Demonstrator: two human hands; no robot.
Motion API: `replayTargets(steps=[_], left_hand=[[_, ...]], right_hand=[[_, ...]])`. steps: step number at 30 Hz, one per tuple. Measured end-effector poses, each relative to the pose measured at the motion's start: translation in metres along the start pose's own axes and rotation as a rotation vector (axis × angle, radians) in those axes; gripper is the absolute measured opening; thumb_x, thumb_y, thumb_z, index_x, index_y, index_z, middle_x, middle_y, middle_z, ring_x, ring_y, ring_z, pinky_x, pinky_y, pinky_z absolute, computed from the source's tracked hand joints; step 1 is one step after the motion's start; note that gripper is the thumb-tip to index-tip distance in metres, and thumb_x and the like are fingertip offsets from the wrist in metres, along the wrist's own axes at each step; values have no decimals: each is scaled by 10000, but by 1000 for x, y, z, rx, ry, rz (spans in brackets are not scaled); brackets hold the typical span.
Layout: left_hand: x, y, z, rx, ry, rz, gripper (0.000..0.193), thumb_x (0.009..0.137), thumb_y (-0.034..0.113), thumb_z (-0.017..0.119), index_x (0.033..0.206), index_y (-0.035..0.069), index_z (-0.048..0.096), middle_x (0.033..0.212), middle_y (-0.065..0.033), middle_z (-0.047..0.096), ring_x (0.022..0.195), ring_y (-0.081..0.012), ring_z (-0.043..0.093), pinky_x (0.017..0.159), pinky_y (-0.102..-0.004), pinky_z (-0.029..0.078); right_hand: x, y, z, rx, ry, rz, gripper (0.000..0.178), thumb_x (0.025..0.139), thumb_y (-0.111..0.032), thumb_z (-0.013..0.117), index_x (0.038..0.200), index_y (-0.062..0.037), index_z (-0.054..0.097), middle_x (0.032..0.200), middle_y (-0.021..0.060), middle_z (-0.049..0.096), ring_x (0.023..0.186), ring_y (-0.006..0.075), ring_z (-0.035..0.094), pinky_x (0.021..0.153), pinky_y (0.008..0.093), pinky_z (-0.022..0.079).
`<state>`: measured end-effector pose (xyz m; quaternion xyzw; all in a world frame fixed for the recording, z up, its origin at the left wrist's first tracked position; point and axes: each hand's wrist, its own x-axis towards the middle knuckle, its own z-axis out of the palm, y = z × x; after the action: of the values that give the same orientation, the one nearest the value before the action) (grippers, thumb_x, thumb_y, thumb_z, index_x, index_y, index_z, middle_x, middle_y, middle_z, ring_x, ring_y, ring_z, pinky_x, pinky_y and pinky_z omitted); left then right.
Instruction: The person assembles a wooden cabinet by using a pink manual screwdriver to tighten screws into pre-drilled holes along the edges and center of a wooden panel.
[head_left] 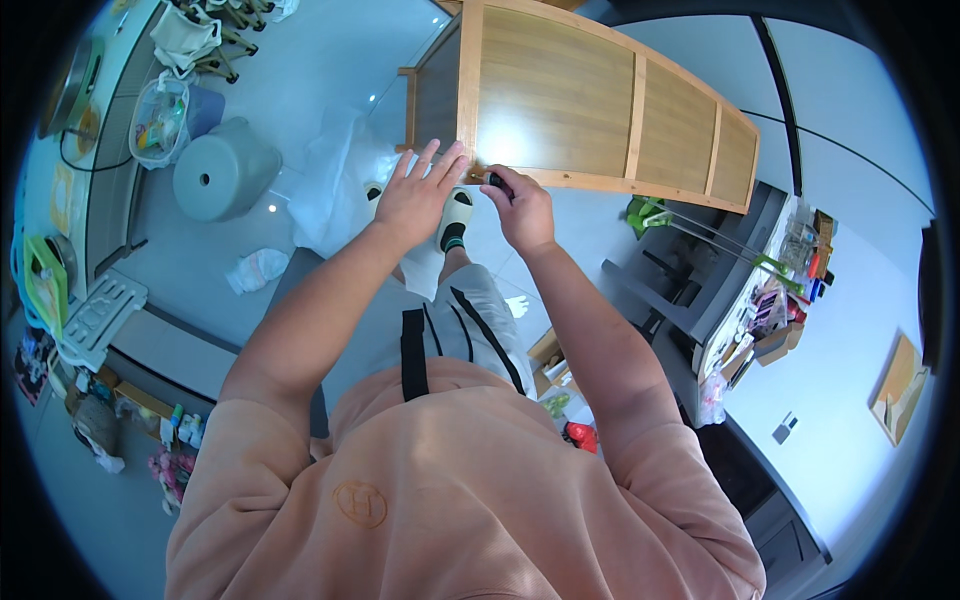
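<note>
A wooden cabinet (640, 120) with a light wood frame and brownish panels lies at the top, its near corner between my hands. My left hand (412, 200) is laid out flat with fingers spread, its fingertips at that corner. Gripped in my right hand (522, 212) is a short black-handled tool (494, 180), which looks like a screwdriver. Its tip points left at the lower frame edge, where a small brassy spot shows. Whether the tip sits in a screw is too small to tell.
A grey-green stool (225, 170) and a lined bin (160, 122) stand on the tiled floor to the left. Clear plastic sheeting (330, 180) lies near my feet. To the right is a grey desk (690, 290) crowded with small items. A crumpled white bundle (256, 270) lies lower left.
</note>
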<state>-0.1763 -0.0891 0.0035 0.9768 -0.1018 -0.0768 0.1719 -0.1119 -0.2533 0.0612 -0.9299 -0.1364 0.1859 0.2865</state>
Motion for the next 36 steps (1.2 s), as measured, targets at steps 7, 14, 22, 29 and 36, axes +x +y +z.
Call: replayTargets(steps=[7, 14, 22, 29, 36], left_hand=[[0, -1, -3, 46, -20, 20, 759, 750, 103, 630, 1439, 141, 313, 1523, -19, 231, 1369, -250, 281, 1086, -452, 272], [-2, -1, -5, 39, -41, 17, 760, 746, 83, 619, 1440, 144, 313, 1526, -23, 224, 1368, -252, 285, 1086, -453, 272], [-3, 1, -3, 32, -32, 4, 746, 755, 86, 606, 1439, 144, 315, 1528, -17, 214, 1366, -253, 290, 1085, -448, 277], [-2, 1, -1, 1, -28, -1, 725, 764, 77, 581, 1437, 143, 319, 1525, -13, 219, 1362, -253, 292, 1084, -445, 279], [-4, -1, -3, 17, -72, -34, 703, 786, 68, 546, 1443, 144, 306, 1536, 0, 188, 1375, -256, 269, 1089, -446, 270]], right_hand=[[2, 3, 7, -82, 54, -19, 244, 778, -210, 705, 983, -87, 658, 821, 127, 660, 785, 298, 627, 714, 387, 504], [3, 7, 3, -82, 12, -98, 245, 776, -211, 704, 984, -90, 658, 829, 122, 663, 800, 296, 629, 716, 390, 509], [10, 6, -2, -340, 27, -492, 214, 758, -141, 650, 960, -70, 633, 845, 81, 652, 856, 260, 613, 784, 367, 497], [41, 2, -25, -634, -126, -971, 153, 748, -126, 560, 887, -80, 604, 810, 33, 610, 892, 206, 584, 904, 315, 462], [42, -19, -23, -748, -483, -459, 216, 847, -278, 584, 874, -64, 606, 743, 91, 664, 707, 269, 655, 675, 369, 525]])
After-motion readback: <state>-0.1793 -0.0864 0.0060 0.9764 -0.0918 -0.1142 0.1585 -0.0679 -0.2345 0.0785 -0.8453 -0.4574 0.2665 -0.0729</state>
